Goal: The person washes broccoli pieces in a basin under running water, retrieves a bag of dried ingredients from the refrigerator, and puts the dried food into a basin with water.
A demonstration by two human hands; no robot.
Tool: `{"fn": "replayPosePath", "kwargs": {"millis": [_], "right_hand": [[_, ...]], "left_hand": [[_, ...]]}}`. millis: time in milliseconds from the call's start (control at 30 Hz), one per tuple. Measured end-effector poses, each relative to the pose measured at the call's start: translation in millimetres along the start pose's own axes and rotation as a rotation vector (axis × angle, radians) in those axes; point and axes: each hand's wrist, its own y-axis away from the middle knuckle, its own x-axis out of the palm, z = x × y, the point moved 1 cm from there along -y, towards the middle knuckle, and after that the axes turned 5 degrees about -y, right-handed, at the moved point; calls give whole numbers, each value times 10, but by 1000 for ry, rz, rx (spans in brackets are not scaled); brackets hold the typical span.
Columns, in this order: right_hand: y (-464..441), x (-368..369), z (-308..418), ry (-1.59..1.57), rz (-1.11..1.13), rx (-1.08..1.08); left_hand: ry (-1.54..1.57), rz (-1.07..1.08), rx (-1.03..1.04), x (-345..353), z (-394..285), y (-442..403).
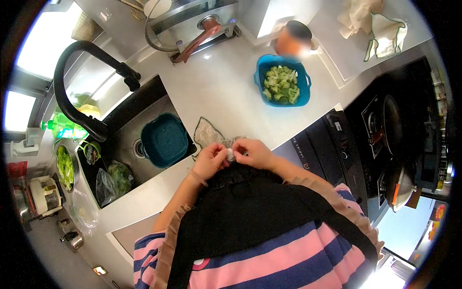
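Note:
My left hand (210, 160) and my right hand (254, 153) meet at the counter's front edge, close to the black apron. The fingers of both are closed in a pinch around a small white thing (230, 154), mostly covered by the fingertips; its kind cannot be made out. Crinkled, clear plastic (234, 143) shows just beyond the fingers. A pale cloth with a green border (206, 131) lies on the counter by my left hand. Farther off to the right, a blue basin (301, 99) holds cut green vegetable pieces (281, 84), apparently broccoli.
At left is a dark sink (126, 113) with a black faucet (86, 45), a teal basin (166, 142) and bagged greens (118, 178). An orange pot (291, 42) stands behind the blue basin. A stove with a dark pan (392, 123) is at right.

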Motion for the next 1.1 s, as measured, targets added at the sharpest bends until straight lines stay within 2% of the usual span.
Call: {"fn": "replayPosePath", "kwargs": {"millis": [67, 167, 267, 500, 567, 767, 967, 1100], "right_hand": [[4, 16, -109, -326, 49, 194], [-10, 36, -223, -433, -7, 288], [-8, -32, -60, -543, 36, 234], [-25, -46, -71, -554, 9, 228], [-27, -31, -60, -345, 9, 197], [-22, -61, 53, -68, 29, 172], [22, -16, 76, -199, -39, 356], [33, -34, 90, -173, -28, 295]], "left_hand": [[53, -1, 9, -12, 8, -7], [222, -8, 29, -31, -111, 70], [208, 26, 28, -77, -100, 73], [289, 44, 2, -76, -107, 137], [218, 58, 30, -103, -50, 136], [184, 11, 117, -29, -56, 127], [40, 13, 186, 18, -22, 92], [42, 23, 189, 24, -109, 115]]}}
